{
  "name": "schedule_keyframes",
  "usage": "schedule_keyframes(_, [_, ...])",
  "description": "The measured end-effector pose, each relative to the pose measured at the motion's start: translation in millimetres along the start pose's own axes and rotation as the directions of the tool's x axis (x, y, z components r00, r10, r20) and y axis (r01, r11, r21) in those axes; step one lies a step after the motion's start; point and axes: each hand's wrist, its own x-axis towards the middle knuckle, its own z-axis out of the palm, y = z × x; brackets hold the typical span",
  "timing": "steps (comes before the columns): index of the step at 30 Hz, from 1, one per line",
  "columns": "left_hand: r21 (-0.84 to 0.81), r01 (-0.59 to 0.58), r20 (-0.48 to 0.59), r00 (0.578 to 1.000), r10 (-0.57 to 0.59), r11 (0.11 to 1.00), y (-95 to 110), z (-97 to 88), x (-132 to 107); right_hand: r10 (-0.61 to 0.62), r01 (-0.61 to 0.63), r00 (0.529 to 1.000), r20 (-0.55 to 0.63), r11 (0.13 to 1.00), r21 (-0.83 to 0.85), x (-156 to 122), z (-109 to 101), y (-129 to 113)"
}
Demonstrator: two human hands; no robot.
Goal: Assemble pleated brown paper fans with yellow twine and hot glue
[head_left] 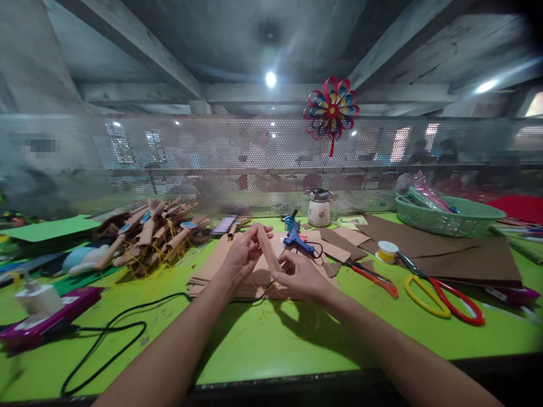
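Between my two hands, a folded strip of brown kraft paper (268, 250) is held up at a tilt. Fingers of my left hand (245, 251) close on its upper end. My right hand (299, 275) pinches the lower end between thumb and fingers. Below them lies a stack of brown paper sheets (207, 272). A blue glue gun (298, 239) rests just beyond my right hand, its cable curling to the right. Rolled brown paper pieces with yellow string (148, 234) are heaped to the left.
Right of my hands lie red-handled scissors (375, 278), larger red-and-yellow scissors (441, 294), a spool (387, 252) and dark brown sheets (458, 263). A green basket (449, 217) and a jar (319, 209) stand behind. At left, a black cable (127, 316) runs from a purple power strip (55, 314).
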Motion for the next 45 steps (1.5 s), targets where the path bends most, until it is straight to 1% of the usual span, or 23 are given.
schedule_keyframes(4, [-0.028, 0.048, 0.041, 0.998, -0.047, 0.998, 0, -1.2, -2, -0.054, 0.051, 0.992, -0.112, 0.998, -0.029, -1, 4, 0])
schedule_keyframes(6, [-0.055, 0.043, 0.051, 0.998, -0.041, 0.998, 1, -0.3, -4, -0.075, 0.071, 0.985, -0.153, 0.997, -0.032, 0, 4, 1])
schedule_keyframes(11, [-0.097, 0.004, 0.120, 0.993, 0.008, 0.995, 3, 3.2, -9, -0.124, 0.114, 0.971, -0.204, 0.992, -0.061, 0, 0, 2])
schedule_keyframes(16, [-0.060, -0.002, 0.137, 0.991, 0.010, 0.998, 4, 5.7, -13, -0.142, 0.129, 0.962, -0.232, 0.989, -0.070, 2, -1, 5])
schedule_keyframes(18, [-0.036, -0.005, 0.162, 0.987, 0.011, 0.999, 4, 7.3, -15, -0.153, 0.141, 0.959, -0.240, 0.988, -0.070, 2, -2, 8])
schedule_keyframes(20, [-0.015, 0.004, 0.223, 0.975, 0.000, 1.000, 4, 9.3, -17, -0.178, 0.162, 0.951, -0.253, 0.983, -0.083, 3, -3, 9])
schedule_keyframes(22, [0.013, 0.026, 0.299, 0.954, -0.029, 1.000, 4, 10.9, -20, -0.211, 0.188, 0.941, -0.264, 0.976, -0.112, 3, -5, 10])
schedule_keyframes(26, [0.133, 0.078, 0.410, 0.903, -0.126, 0.988, 4, 10.6, -23, -0.279, 0.230, 0.918, -0.283, 0.954, -0.193, 4, -9, 10])
schedule_keyframes(28, [0.213, 0.083, 0.434, 0.884, -0.170, 0.974, 3, 8.9, -24, -0.313, 0.253, 0.904, -0.289, 0.940, -0.228, 5, -11, 12])
schedule_keyframes(31, [0.298, 0.070, 0.447, 0.871, -0.204, 0.952, 5, 6.1, -23, -0.365, 0.287, 0.882, -0.299, 0.918, -0.273, 8, -13, 17])
schedule_keyframes(32, [0.299, 0.061, 0.450, 0.871, -0.197, 0.952, 7, 5.3, -23, -0.379, 0.295, 0.874, -0.304, 0.911, -0.289, 9, -14, 19])
schedule_keyframes(34, [0.253, 0.031, 0.451, 0.880, -0.146, 0.967, 11, 4.1, -22, -0.399, 0.301, 0.863, -0.309, 0.898, -0.320, 11, -16, 22])
schedule_keyframes(36, [0.194, -0.019, 0.414, 0.908, -0.064, 0.981, 15, 3.0, -20, -0.410, 0.301, 0.858, -0.310, 0.890, -0.343, 13, -17, 25])
schedule_keyframes(38, [0.177, -0.069, 0.326, 0.945, 0.008, 0.982, 20, 1.8, -16, -0.411, 0.299, 0.859, -0.306, 0.887, -0.351, 14, -18, 28])
schedule_keyframes(40, [0.235, -0.099, 0.152, 0.986, 0.064, 0.967, 23, -0.5, -10, -0.413, 0.299, 0.857, -0.309, 0.886, -0.355, 16, -19, 31])
schedule_keyframes(41, [0.278, -0.103, 0.046, 0.995, 0.094, 0.955, 23, -2.3, -7, -0.417, 0.299, 0.853, -0.314, 0.883, -0.361, 16, -19, 32])
schedule_keyframes(43, [0.362, -0.080, -0.141, 0.980, 0.140, 0.929, 23, -7.1, -2, -0.430, 0.301, 0.842, -0.325, 0.876, -0.377, 18, -20, 35])
schedule_keyframes(44, [0.395, -0.062, -0.200, 0.968, 0.152, 0.916, 23, -9.7, 0, -0.436, 0.303, 0.837, -0.330, 0.872, -0.384, 18, -20, 37])
schedule_keyframes(45, [0.419, -0.045, -0.230, 0.961, 0.154, 0.907, 23, -12.3, 2, -0.440, 0.304, 0.834, -0.332, 0.870, -0.389, 19, -21, 38])
